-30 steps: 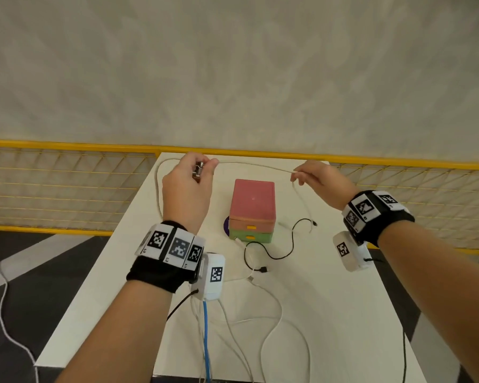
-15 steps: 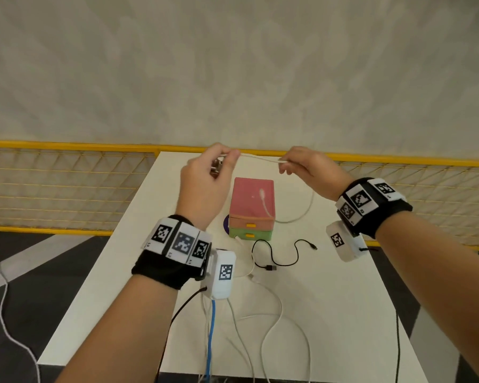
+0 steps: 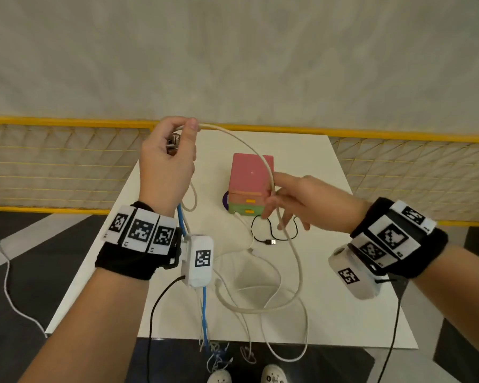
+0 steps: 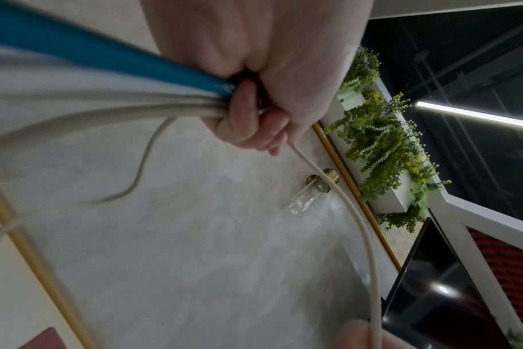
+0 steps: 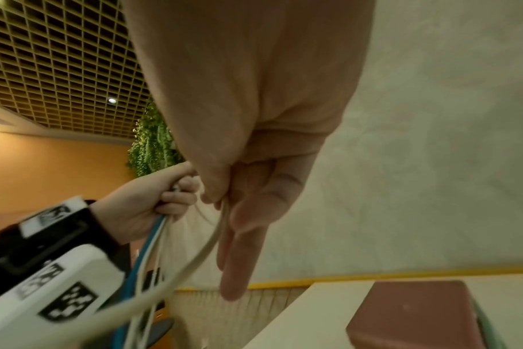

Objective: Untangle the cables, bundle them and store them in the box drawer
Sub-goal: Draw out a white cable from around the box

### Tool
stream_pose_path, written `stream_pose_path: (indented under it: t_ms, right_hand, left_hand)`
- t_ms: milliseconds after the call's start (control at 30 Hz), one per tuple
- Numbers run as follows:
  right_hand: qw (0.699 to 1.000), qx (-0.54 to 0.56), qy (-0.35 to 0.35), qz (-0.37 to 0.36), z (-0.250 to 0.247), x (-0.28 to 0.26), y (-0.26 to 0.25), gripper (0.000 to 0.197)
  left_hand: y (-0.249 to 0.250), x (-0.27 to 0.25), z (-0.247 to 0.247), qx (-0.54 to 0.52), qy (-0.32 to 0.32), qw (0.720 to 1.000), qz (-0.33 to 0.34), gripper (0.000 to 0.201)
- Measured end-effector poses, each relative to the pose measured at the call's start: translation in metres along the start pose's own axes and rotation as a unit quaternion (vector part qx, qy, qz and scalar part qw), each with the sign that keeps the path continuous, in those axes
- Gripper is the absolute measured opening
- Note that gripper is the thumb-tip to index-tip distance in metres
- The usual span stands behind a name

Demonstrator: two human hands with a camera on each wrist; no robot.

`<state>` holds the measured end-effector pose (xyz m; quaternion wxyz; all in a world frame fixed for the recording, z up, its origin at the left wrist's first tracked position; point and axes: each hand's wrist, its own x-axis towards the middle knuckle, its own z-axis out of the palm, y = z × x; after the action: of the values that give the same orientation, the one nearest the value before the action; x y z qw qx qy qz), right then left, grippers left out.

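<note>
Left hand [image 3: 166, 164] grips two cables (one blue [image 3: 204, 310], one white [image 3: 271, 178])

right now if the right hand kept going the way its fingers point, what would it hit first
Probably the stacked drawer box. The right hand points left and slightly away, pinching the white cable, and its fingertips overlap the box's right side in the head view. Depth is unclear; it may pass in front.

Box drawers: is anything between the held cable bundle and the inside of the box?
Yes: both yellow-handled drawers of the box look closed, so one must open first. The left hand grips the cable bundle and the right hand pinches the white cable.
</note>
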<state>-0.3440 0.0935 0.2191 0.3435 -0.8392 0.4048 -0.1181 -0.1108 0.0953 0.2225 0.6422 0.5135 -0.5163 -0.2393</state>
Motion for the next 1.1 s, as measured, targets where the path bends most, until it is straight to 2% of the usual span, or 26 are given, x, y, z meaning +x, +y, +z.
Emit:
stream_pose_path:
  t_ms: [100, 200, 267, 333, 400, 467, 533, 633, 700, 767, 833, 867, 933, 1033, 1100]
  right_hand:
    - [0.997, 0.034, -0.073, 0.017, 0.028, -0.011, -0.009, 0.011]
    - [0.982, 0.008, -0.185, 0.021, 0.069, -0.023, -0.009, 0.013]
    - [0.961, -0.038, -0.275, 0.003, 0.097, -0.033, -0.008, 0.020]
    - [0.928, -0.125, -0.352, -0.017, 0.114, -0.042, -0.006, 0.040]
    - [0.903, -0.189, -0.385, -0.009, 0.118, -0.045, 0.000, 0.045]
    - [0.905, -0.208, -0.371, 0.021, 0.110, -0.040, 0.009, 0.028]
    - [0.911, -0.241, -0.328, 0.064, 0.100, -0.029, 0.019, 0.019]
    - [0.947, -0.268, -0.168, 0.057, 0.086, -0.012, 0.025, 0.021]
    - [0.986, -0.147, -0.075, 0.012, 0.086, -0.001, 0.017, 0.024]
    - [0.996, 0.038, -0.079, -0.029, 0.093, 0.008, 0.000, 0.028]
    - [0.978, 0.176, -0.112, -0.028, 0.103, 0.016, -0.014, 0.033]
    - [0.972, 0.205, -0.117, -0.018, 0.110, 0.020, -0.015, 0.037]
    - [0.974, 0.187, -0.127, -0.019, 0.122, 0.023, -0.011, 0.033]
    - [0.981, 0.089, -0.161, -0.055, 0.149, 0.022, 0.003, 0.026]
    - [0.982, 0.046, -0.176, -0.053, 0.169, 0.018, 0.016, 0.023]
  left_hand:
    - [-0.002, -0.014, -0.003, 0.016, -0.069, 0.997, -0.017, 0.013]
    - [-0.005, -0.029, -0.011, 0.025, -0.138, 0.990, -0.034, 0.021]
    - [-0.005, -0.038, -0.017, 0.034, -0.173, 0.983, -0.040, 0.022]
    - [-0.003, -0.046, -0.023, 0.043, -0.200, 0.978, -0.038, 0.019]
    - [0.000, -0.053, -0.028, 0.047, -0.224, 0.973, -0.033, 0.017]
    - [0.003, -0.059, -0.031, 0.040, -0.249, 0.967, -0.032, 0.020]
    - [0.004, -0.065, -0.031, 0.033, -0.268, 0.962, -0.037, 0.020]
    - [0.001, -0.073, -0.026, 0.021, -0.279, 0.959, -0.052, 0.017]
    - [-0.005, -0.077, -0.018, 0.008, -0.272, 0.960, -0.063, 0.017]
    - [-0.011, -0.080, -0.008, -0.005, -0.252, 0.965, -0.074, 0.019]
    - [-0.015, -0.080, 0.000, -0.018, -0.224, 0.971, -0.085, 0.021]
    - [-0.017, -0.079, 0.003, -0.024, -0.207, 0.974, -0.091, 0.021]
    - [-0.018, -0.074, 0.008, -0.042, -0.179, 0.978, -0.102, 0.022]
    - [-0.017, -0.063, 0.010, -0.056, -0.151, 0.981, -0.108, 0.022]
    - [-0.015, -0.056, 0.009, -0.065, -0.138, 0.983, -0.101, 0.023]
